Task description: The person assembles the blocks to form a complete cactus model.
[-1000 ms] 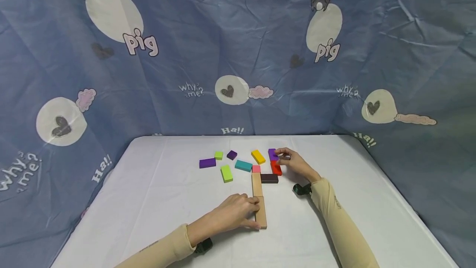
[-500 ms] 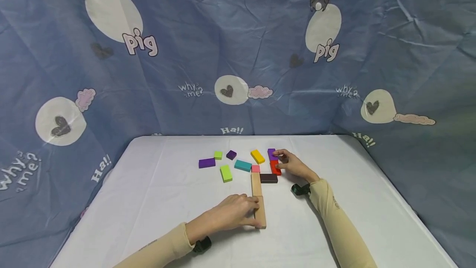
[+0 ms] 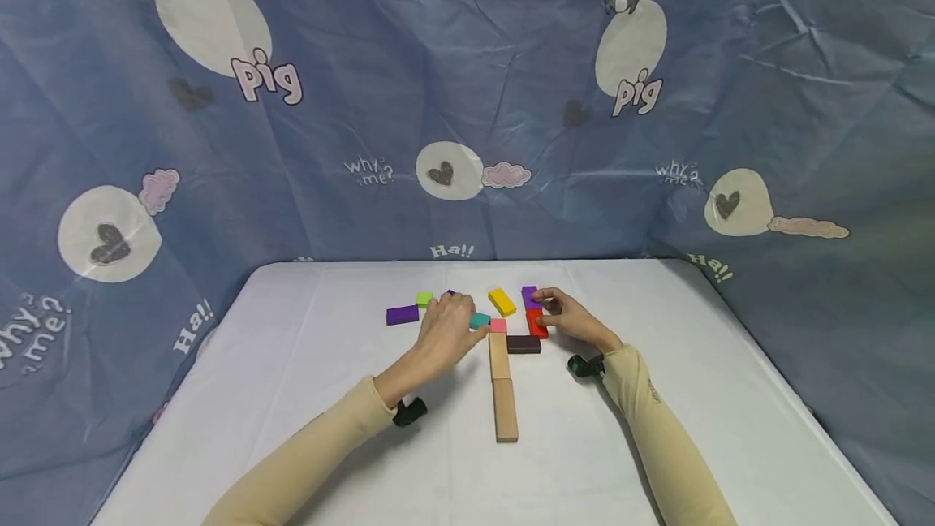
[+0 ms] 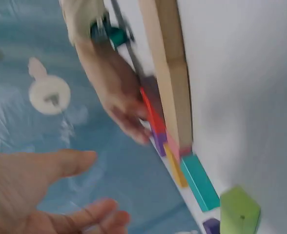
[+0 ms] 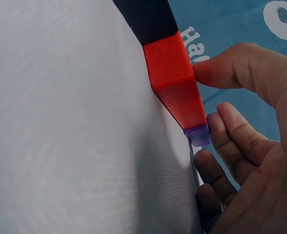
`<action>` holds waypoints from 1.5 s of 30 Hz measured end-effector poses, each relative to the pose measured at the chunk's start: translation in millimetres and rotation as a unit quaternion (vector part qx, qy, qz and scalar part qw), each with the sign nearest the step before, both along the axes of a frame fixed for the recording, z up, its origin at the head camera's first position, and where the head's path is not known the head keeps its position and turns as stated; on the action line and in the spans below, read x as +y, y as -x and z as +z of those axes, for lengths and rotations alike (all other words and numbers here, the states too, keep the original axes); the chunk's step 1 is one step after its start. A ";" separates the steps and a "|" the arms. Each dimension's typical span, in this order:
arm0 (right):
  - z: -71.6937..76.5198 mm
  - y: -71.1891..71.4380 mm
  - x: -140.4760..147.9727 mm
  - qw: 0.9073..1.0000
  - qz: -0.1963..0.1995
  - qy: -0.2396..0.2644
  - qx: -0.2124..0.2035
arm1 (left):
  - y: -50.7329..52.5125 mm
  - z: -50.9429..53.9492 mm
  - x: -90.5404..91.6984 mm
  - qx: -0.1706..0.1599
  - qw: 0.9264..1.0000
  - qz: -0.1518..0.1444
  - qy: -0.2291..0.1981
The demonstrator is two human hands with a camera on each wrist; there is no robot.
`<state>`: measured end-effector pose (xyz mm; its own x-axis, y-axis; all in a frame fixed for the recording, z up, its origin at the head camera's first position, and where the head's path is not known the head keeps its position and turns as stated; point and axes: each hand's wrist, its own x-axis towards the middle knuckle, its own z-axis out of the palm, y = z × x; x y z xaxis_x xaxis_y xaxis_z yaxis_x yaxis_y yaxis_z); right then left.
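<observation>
The person's left hand [image 3: 444, 337] is over the left part of the blocks, near the teal block [image 3: 479, 321]. Its thumb and fingers are spread wide with a gap between them, and nothing is held. The long lime block [image 4: 240, 212] is hidden by this hand in the head view, but the left wrist view shows it near the teal block; whether the hand touches it cannot be told.

The right hand [image 3: 575, 321] rests beside the red block [image 3: 536, 324] and the violet block [image 3: 531, 296], which stand end to end. Its thumb touches the red block's side, and its fingertips are at the violet block, loosely bent, without wrapping round either.

The near end of the red block meets the dark brown block [image 3: 523, 344], which lies crosswise against the far wooden block [image 3: 499, 356]. The near wooden block [image 3: 505, 411] continues that line toward the person, and the small pink block [image 3: 498, 325] caps its far end, with the teal block just beside it. The yellow block [image 3: 501, 302] lies beyond, at a slant. Farther left on the white-covered bench [image 3: 329, 299] are the deep purple block [image 3: 402, 315] and the small lime block [image 3: 424, 299].
</observation>
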<state>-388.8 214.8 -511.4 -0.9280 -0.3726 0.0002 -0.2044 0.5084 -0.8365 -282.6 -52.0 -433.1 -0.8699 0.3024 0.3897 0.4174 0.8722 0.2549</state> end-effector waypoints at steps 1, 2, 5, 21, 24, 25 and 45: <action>-0.1 -0.1 -0.4 1.000 -0.001 0.003 -0.003 | 7.2 0.6 -0.6 -0.005 1.000 0.021 0.015; -0.5 0.0 -0.6 1.000 -0.001 0.003 -0.003 | 13.8 0.0 -1.2 -0.016 0.998 0.042 0.032; -1.5 0.1 -0.9 1.000 -0.001 0.006 -0.005 | 29.7 -4.0 -1.5 -0.060 0.991 0.085 0.084; 0.6 1.5 -0.2 1.000 0.005 0.019 -0.005 | 55.0 -24.1 1.6 -0.119 0.981 0.105 0.110; 0.2 0.9 -0.3 1.000 0.005 0.010 -0.007 | 57.2 -29.2 2.9 -0.123 0.980 0.105 0.116; 0.0 0.8 -0.5 1.000 0.003 0.007 -0.008 | 57.8 -30.9 3.2 -0.124 0.980 0.106 0.118; 1.0 -2.2 -0.3 1.000 0.020 0.021 0.007 | 101.1 -21.6 -30.2 -0.257 0.954 -0.122 0.091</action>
